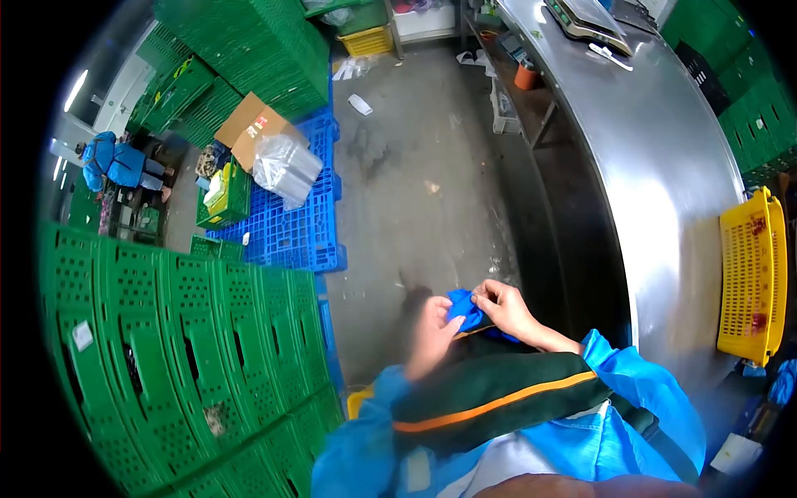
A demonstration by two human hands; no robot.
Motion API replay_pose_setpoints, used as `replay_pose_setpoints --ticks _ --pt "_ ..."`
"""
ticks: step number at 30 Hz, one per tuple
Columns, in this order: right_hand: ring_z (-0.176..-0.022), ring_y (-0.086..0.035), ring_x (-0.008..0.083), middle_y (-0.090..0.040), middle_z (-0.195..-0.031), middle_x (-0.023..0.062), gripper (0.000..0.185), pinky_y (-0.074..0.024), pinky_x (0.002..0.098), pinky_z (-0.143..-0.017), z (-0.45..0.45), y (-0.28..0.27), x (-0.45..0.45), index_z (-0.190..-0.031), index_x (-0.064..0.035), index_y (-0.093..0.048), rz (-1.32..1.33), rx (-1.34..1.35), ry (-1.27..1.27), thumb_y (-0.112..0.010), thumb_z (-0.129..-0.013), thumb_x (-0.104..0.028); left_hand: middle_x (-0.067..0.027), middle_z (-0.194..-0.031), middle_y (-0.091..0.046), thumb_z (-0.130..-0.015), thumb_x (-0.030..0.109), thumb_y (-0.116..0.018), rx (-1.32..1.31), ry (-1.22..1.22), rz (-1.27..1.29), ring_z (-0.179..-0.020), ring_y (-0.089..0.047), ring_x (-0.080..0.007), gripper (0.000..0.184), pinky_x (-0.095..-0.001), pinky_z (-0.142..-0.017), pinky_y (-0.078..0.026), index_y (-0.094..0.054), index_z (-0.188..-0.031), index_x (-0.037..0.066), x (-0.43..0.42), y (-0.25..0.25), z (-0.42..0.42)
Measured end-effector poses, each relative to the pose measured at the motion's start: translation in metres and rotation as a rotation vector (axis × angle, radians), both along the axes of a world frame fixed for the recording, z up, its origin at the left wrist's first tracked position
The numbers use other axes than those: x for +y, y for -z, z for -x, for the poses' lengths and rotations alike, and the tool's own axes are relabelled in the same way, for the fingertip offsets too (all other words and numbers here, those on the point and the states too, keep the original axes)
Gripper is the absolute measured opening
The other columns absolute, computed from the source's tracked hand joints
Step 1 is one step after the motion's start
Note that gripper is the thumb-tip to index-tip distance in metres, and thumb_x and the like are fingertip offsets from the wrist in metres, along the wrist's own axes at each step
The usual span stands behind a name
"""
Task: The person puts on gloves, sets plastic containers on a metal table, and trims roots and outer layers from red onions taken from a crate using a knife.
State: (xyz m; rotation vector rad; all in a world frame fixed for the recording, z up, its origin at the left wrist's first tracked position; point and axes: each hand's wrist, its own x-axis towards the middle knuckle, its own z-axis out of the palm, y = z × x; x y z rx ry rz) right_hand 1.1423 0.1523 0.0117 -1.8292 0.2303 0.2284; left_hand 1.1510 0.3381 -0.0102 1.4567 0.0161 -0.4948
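Left hand (428, 334) and right hand (508, 309) both pinch the blue bundle (466, 309). I judge a slack fingertip grip could drop it floorward.

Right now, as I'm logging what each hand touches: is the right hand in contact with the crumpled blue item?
Touching. The head view shows the right hand with its fingertips against the right side of the crumpled blue item.

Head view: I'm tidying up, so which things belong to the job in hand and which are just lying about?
In hand:
- blue item, between left hand and right hand

Apparently just lying about:
- scale
- cardboard box
- pallet
- white piece on the floor
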Motion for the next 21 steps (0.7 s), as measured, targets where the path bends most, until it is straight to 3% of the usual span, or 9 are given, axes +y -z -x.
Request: replay_pose_setpoints --ticks 3,4,7,8,11,14,15,18,21 --pt "-0.075 -0.064 0.0194 -0.067 -0.082 0.0137 0.018 -0.0507 0.0336 -0.071 -0.071 0.022 0.011 -0.099 -0.0014 -0.063 -0.014 -0.028 0.052 -0.062 -0.090 -0.017 -0.0064 -0.092 -0.057 -0.082 -0.001 -0.068 -0.044 0.294 -0.360 -0.086 -0.057 -0.0133 0.041 -0.0298 -0.076 -0.050 -0.048 -0.118 0.004 0.012 -0.017 -0.087" --pt "-0.075 -0.065 0.0215 -0.067 -0.083 0.0143 0.018 -0.0512 0.0347 -0.071 -0.095 0.022 0.019 -0.100 -0.0020 -0.063 0.011 -0.045 0.060 -0.062 -0.090 -0.017 -0.0097 -0.098 -0.056 -0.081 0.000 -0.067 -0.036 0.314 -0.354 -0.092 -0.056 -0.0154 0.047 -0.0313 -0.079 -0.050 -0.047 -0.124 0.004 0.016 -0.013 -0.115" --pt "-0.076 -0.067 0.0330 -0.067 -0.084 0.0165 0.021 -0.0527 0.0411 -0.069 -0.173 0.004 0.044 -0.107 -0.0056 -0.061 0.182 -0.085 0.023 -0.063 -0.089 -0.017 -0.0115 -0.103 -0.055 -0.081 0.001 -0.067 -0.165 0.103 -0.262 -0.093 -0.056 -0.0178 0.050 -0.0334 -0.079 -0.050 -0.047 -0.127 0.004 0.034 0.032 -0.204" --pt "-0.078 -0.066 0.0392 -0.067 -0.084 0.0181 0.030 -0.0527 0.0452 -0.068 -0.198 -0.006 0.051 -0.117 -0.0091 -0.055 0.197 -0.053 -0.027 -0.063 -0.088 -0.016 -0.0081 -0.107 -0.050 -0.076 -0.005 -0.066 -0.238 0.008 -0.307 -0.085 -0.055 -0.0136 0.059 -0.0265 -0.070 -0.051 -0.044 -0.130 0.007 0.039 0.030 -0.233" --pt "-0.077 -0.067 0.0374 -0.066 -0.084 0.0186 0.042 -0.0527 0.0441 -0.069 -0.280 -0.012 0.064 -0.126 -0.0107 -0.046 0.227 -0.017 -0.039 -0.063 -0.089 -0.016 -0.0116 -0.109 -0.050 -0.070 0.003 -0.074 -0.412 0.105 -0.545 -0.087 -0.057 -0.0212 0.061 -0.0335 -0.075 -0.052 -0.049 -0.126 0.007 0.044 -0.039 -0.332" --pt "-0.078 -0.068 0.0312 -0.067 -0.085 0.0153 0.038 -0.0530 0.0400 -0.070 -0.332 -0.002 0.054 -0.124 -0.0087 -0.046 0.121 0.056 0.227 -0.063 -0.090 -0.013 -0.0170 -0.117 -0.052 -0.068 0.012 -0.080 -0.866 0.186 -0.612 -0.098 -0.060 -0.0340 0.056 -0.0411 -0.083 -0.052 -0.056 -0.118 0.008 0.043 -0.041 -0.374" --pt "-0.078 -0.068 0.0302 -0.066 -0.085 0.0147 0.036 -0.0530 0.0390 -0.070 -0.352 -0.008 0.049 -0.123 -0.0086 -0.047 0.121 0.066 0.247 -0.062 -0.091 -0.011 -0.0148 -0.113 -0.057 -0.070 0.010 -0.078 -0.925 0.189 -0.572 -0.099 -0.062 -0.0333 0.047 -0.0405 -0.081 -0.054 -0.059 -0.113 0.008 0.041 -0.046 -0.389" --pt "-0.077 -0.067 0.0339 -0.065 -0.084 0.0158 0.033 -0.0528 0.0404 -0.070 -0.411 0.001 0.046 -0.122 -0.0087 -0.047 0.156 -0.003 0.212 -0.059 -0.092 -0.012 -0.0110 -0.101 -0.065 -0.077 0.006 -0.071 -0.958 0.317 -0.449 -0.088 -0.068 -0.0294 0.034 -0.0372 -0.074 -0.056 -0.061 -0.110 0.007 0.032 -0.045 -0.450" --pt "-0.082 -0.066 0.0380 -0.065 -0.089 0.0181 0.029 -0.0524 0.0441 -0.072 -0.472 0.010 0.041 -0.119 -0.0080 -0.052 0.189 -0.114 0.131 -0.058 -0.092 -0.012 -0.0137 -0.101 -0.065 -0.082 0.010 -0.067 -0.788 0.408 -0.564 -0.089 -0.067 -0.0317 0.029 -0.0385 -0.074 -0.056 -0.060 -0.110 0.006 0.016 -0.023 -0.513"
